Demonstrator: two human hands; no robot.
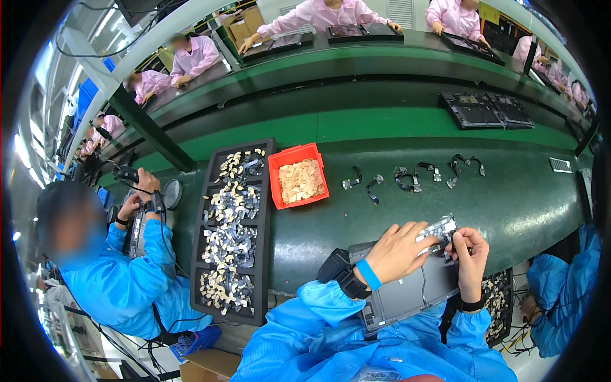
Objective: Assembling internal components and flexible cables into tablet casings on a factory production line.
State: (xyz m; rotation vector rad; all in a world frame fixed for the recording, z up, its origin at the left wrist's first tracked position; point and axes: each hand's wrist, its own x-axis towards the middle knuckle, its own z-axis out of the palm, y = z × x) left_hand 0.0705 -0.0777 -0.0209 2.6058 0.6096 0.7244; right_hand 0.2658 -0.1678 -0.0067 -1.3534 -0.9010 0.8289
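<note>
A grey laptop housing [414,296] leans at the bench edge in front of me, tilted, with a thin dark cable along its inside. At its far end is a silver-and-white section with small electronic parts [443,225]. My left hand [398,251], a blue band and a black strap at its wrist, grips this end with curled fingers. Beside it, at the far right corner, my right hand [471,258] is closed, thumb and forefinger pinched together. What lies between those fingertips is too small to make out. Several dark flex cables with connectors [407,180] lie beyond my hands.
Left of me stand a black compartment tray [261,254] of cables and pale pieces and a red bin [274,181] of pale pieces. A co-worker in blue [121,280] sits left, another [566,293] right. Laptop housings [471,111] lie on the far belt.
</note>
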